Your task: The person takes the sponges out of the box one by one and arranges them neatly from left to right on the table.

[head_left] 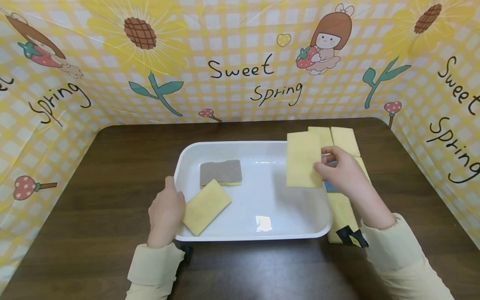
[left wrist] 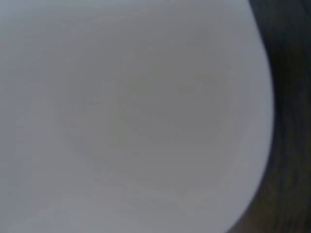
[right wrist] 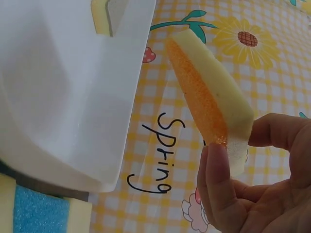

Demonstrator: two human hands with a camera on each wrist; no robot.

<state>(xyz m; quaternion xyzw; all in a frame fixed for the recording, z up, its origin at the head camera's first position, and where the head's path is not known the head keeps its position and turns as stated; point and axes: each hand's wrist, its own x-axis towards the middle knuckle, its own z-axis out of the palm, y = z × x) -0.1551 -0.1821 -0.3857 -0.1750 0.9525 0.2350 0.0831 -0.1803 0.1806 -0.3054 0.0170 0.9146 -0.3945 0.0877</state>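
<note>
My right hand (head_left: pixel 343 171) pinches a yellow sponge (head_left: pixel 303 160) by its right edge, above the right end of a white tray (head_left: pixel 251 238). The right wrist view shows an orange scrubbing layer (right wrist: pixel 194 92) on the sponge's other face. At the tray's left side my left hand (head_left: pixel 166 212) grips the rim, its fingertips partly hidden. Inside the tray lie a sponge with its grey side up (head_left: pixel 220 171) and a plain yellow sponge (head_left: pixel 207 207), slanted toward the left hand. Blurred white tray surface (left wrist: pixel 146 116) fills most of the left wrist view.
Several sponges lie along the tray's right side, including a yellow one (head_left: pixel 341 208) near the front and a blue-faced one (right wrist: pixel 41 211). The dark wooden table (head_left: pixel 93 200) is bordered by a yellow checked cloth (head_left: pixel 240 96) at the back and sides.
</note>
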